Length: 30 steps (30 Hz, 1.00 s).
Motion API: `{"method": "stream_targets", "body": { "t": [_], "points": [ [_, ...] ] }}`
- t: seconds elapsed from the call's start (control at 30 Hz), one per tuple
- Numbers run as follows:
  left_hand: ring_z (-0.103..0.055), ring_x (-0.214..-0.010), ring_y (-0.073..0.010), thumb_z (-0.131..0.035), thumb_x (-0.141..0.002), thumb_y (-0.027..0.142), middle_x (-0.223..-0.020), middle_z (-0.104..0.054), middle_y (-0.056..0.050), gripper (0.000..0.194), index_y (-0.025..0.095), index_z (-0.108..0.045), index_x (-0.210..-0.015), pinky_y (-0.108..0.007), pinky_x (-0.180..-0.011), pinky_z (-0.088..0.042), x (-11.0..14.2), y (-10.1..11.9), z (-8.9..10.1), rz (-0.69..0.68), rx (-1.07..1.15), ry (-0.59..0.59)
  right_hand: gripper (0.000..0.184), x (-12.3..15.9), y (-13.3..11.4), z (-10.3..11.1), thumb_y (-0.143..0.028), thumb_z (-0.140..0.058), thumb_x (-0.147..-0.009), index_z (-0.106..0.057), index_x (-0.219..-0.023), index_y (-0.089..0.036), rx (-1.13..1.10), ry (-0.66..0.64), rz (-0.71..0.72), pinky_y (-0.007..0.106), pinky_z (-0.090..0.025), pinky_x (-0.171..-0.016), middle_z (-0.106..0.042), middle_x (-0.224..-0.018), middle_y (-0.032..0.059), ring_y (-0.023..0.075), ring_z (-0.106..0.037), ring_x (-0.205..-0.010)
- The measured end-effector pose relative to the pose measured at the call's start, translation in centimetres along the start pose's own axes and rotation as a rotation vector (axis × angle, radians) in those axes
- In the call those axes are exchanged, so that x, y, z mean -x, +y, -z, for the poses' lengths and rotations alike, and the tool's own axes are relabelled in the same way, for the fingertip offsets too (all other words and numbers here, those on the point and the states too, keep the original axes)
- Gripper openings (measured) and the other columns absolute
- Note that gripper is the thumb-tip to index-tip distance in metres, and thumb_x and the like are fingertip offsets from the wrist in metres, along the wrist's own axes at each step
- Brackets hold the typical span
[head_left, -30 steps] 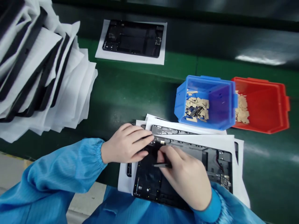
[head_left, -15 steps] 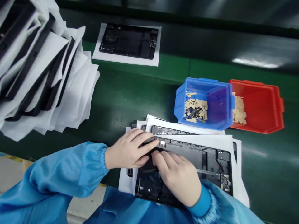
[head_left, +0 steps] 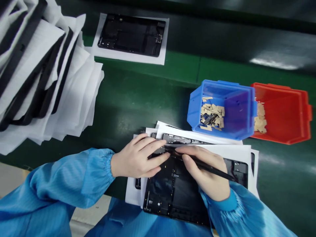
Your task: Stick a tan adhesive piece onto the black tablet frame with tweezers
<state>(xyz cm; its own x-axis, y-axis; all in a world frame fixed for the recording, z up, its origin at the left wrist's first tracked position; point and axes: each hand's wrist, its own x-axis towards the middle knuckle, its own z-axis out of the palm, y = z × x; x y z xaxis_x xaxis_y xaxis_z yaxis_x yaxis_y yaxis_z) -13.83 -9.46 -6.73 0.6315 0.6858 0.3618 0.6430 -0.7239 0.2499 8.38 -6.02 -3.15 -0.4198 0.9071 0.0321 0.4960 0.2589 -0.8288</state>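
Observation:
A black tablet frame [head_left: 172, 194] lies on white sheets [head_left: 237, 149] at the near edge of the green belt, on top of more frames and sheets. My left hand [head_left: 138, 158] rests flat on the frame's upper left corner, fingers pointing right. My right hand [head_left: 207, 174] grips black tweezers [head_left: 209, 168] like a pen, their tip touching the frame's top edge just beside my left fingertips. Both arms wear blue sleeves.
A blue bin [head_left: 222, 108] with several tan stickers and a red bin [head_left: 283, 112] with more stand behind the frame. A tall stack of frames and white sheets [head_left: 44, 75] fills the left. Another frame on a sheet [head_left: 132, 34] lies far back on the belt [head_left: 138, 95].
My right hand has turned from pressing fingers flat on the frame to holding the tweezers pointed at its top edge. The left hand has stayed put.

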Motion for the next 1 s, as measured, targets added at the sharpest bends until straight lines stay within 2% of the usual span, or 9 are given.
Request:
{"method": "stream_targets", "body": {
  "t": [0.27, 0.5, 0.7, 0.8, 0.93, 1.0],
  "points": [
    [-0.056, -0.102, -0.0225, -0.054, -0.082, 0.026, -0.113, -0.06, -0.01, 0.035, 0.02, -0.06, -0.116, -0.041, -0.092, -0.048, -0.6, -0.1, 0.1, 0.008, 0.038, 0.034, 0.012, 0.2, -0.2, 0.2, -0.019, -0.061, -0.082, -0.069, -0.09, -0.023, 0.034, 0.059, 0.058, 0.028, -0.057, -0.075, -0.072, -0.085, 0.0017, 0.016, -0.068, -0.074],
    [-0.056, -0.102, -0.0229, -0.053, -0.08, 0.019, -0.108, -0.057, -0.011, 0.034, 0.019, -0.061, -0.114, -0.044, -0.089, -0.052, -0.4, 0.2, 0.0, 0.033, 0.074, 0.049, 0.013, 0.3, -0.3, -0.2, -0.022, -0.063, -0.082, -0.07, -0.094, -0.022, 0.004, 0.037, 0.08, 0.03, -0.057, -0.081, -0.073, -0.09, 0.0027, 0.0166, -0.069, -0.08],
    [-0.055, -0.103, -0.0236, -0.052, -0.08, 0.016, -0.109, -0.057, -0.012, 0.032, 0.019, -0.063, -0.111, -0.046, -0.088, -0.052, -0.5, 0.2, 0.0, 0.032, 0.04, 0.051, 0.011, 0.2, -0.4, -0.7, -0.026, -0.063, -0.082, -0.071, -0.089, -0.022, -0.074, 0.038, -0.001, 0.029, -0.057, -0.08, -0.073, -0.088, 0.001, 0.0163, -0.07, -0.078],
    [-0.054, -0.102, -0.0235, -0.052, -0.081, 0.014, -0.109, -0.056, -0.013, 0.033, 0.017, -0.063, -0.111, -0.045, -0.087, -0.052, -0.2, 0.5, 0.3, 0.021, 0.011, 0.041, 0.01, 1.3, -1.5, 1.2, -0.026, -0.064, -0.082, -0.07, -0.089, -0.024, -0.097, 0.156, -0.014, 0.03, -0.056, -0.078, -0.072, -0.087, -0.0001, 0.017, -0.068, -0.077],
    [-0.052, -0.105, -0.0246, -0.051, -0.081, 0.014, -0.113, -0.053, -0.015, 0.039, 0.012, -0.057, -0.12, -0.045, -0.09, -0.051, 1.1, 1.7, 0.8, 0.09, 0.01, -0.023, 0.016, 4.0, -2.7, 6.1, -0.03, -0.052, -0.088, -0.068, -0.083, -0.029, -0.088, 0.47, 0.035, 0.038, -0.048, -0.076, -0.065, -0.086, 0.0042, 0.0217, -0.061, -0.081],
    [-0.051, -0.105, -0.0249, -0.05, -0.08, 0.011, -0.112, -0.052, -0.015, 0.044, 0.011, -0.054, -0.124, -0.044, -0.09, -0.05, 1.5, 2.4, 1.1, 0.132, 0.005, -0.059, 0.02, 5.4, -2.4, 8.3, -0.031, -0.051, -0.088, -0.065, -0.072, -0.029, -0.098, 0.586, -0.027, 0.041, -0.043, -0.081, -0.059, -0.088, 0.0062, 0.0246, -0.057, -0.088]
  ]
}}
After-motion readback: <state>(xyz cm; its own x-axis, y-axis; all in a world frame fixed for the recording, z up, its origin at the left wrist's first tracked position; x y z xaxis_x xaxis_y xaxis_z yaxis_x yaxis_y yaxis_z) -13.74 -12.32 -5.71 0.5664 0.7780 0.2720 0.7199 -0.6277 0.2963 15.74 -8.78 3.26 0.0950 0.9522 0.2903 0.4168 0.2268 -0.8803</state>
